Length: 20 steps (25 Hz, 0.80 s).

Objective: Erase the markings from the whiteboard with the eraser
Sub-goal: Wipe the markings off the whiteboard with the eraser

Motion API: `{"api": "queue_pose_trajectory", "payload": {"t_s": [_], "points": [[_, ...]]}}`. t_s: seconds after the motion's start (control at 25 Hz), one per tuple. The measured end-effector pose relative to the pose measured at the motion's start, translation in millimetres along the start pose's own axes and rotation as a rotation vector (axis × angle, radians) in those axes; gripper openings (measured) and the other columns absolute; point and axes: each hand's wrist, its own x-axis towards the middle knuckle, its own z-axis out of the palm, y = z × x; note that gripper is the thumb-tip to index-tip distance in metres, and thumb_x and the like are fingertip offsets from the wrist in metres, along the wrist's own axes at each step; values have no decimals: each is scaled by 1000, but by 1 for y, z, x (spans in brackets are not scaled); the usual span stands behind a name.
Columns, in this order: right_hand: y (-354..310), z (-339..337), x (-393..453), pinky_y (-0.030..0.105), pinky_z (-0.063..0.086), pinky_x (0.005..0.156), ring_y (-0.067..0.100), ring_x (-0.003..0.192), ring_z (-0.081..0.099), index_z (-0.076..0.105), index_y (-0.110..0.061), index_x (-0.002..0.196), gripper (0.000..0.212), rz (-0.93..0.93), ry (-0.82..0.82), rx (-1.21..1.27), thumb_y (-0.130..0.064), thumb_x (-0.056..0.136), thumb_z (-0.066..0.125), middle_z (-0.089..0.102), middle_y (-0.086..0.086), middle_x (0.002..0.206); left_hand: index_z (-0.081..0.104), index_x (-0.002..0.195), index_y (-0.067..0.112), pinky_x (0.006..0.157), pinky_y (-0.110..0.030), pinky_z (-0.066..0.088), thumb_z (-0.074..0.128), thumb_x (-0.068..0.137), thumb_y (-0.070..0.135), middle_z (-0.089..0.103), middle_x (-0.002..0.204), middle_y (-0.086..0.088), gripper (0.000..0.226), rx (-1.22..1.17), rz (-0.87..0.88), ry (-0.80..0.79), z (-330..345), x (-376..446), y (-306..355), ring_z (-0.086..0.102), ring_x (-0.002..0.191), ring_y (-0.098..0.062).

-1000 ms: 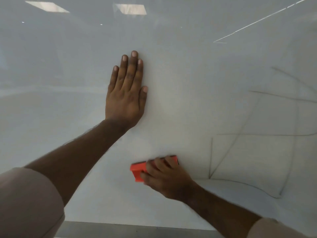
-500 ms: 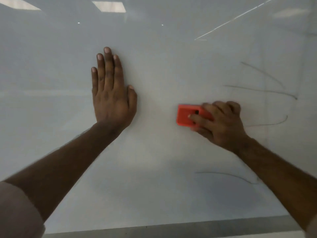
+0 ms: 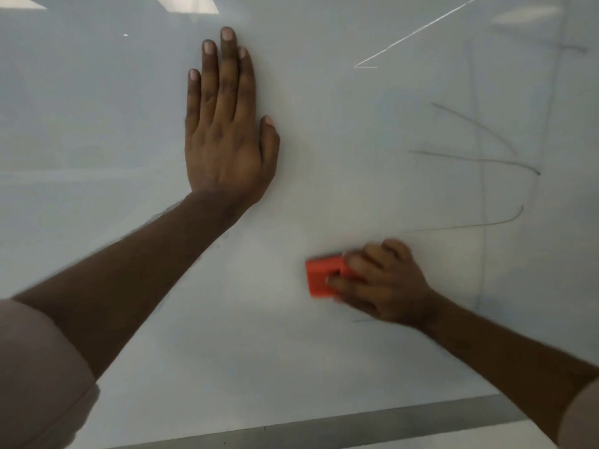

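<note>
A white whiteboard [image 3: 324,157] fills the view. My right hand [image 3: 385,283] grips an orange eraser [image 3: 321,277] and presses it flat against the board, low and right of centre; my fingers cover the eraser's right part. Thin dark marker lines [image 3: 473,160] run across the board's right side, above and right of the eraser, with a long curved stroke [image 3: 470,225] just above my right hand. A short stroke [image 3: 363,320] shows below that hand. My left hand [image 3: 227,124] rests flat on the board, fingers together, up and left of the eraser.
A grey metal frame edge [image 3: 356,422] runs along the whiteboard's bottom. Ceiling lights reflect in the board's top left [image 3: 188,3], and a bright straight reflection [image 3: 415,30] crosses the upper right.
My right hand has swept the eraser down and slightly left from its mid-height spot half a second ago; the curved line near the bottom is mostly gone. My left hand stays pressed on the board.
</note>
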Motion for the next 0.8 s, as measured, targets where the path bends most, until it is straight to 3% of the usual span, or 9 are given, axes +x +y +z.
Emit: {"api": "queue_pose_trajectory", "payload": {"t_s": [0.08,0.16,0.32,0.56,0.8], "points": [[-18,3,-47,39,40,78,27,92,57,69,-33,111,22,-165,-170,48,-46,95,63,67,3,110,20,158,-2,128,-46,10,36,102,26,19,166,-23,64,0,7,-10,0,-1,-3,15,155,-38],[-25,5,-86,40,40,79,26,95,56,67,-33,112,22,-186,-246,55,-45,95,63,61,3,115,19,158,-2,128,-46,10,35,103,28,18,166,-22,64,8,11,-21,-1,-2,-4,14,155,-36],[-10,-4,-137,43,41,81,28,97,53,68,-32,112,20,-92,-286,36,-43,97,61,56,7,117,18,158,-1,128,-45,10,33,104,28,17,167,-21,63,6,33,-28,-1,-2,-4,13,156,-35],[3,-30,-161,49,47,87,36,100,61,66,-22,113,23,84,-342,-70,-35,98,55,66,17,111,16,159,0,129,-44,8,31,106,28,16,167,-21,62,8,40,-26,1,-6,-2,12,156,-35],[-8,-30,-138,47,33,108,37,113,57,55,-17,126,30,379,-192,-115,-34,105,41,66,20,122,13,160,1,129,-43,5,32,106,28,11,168,-20,63,-3,51,-51,2,-7,-1,7,157,-33]]}}
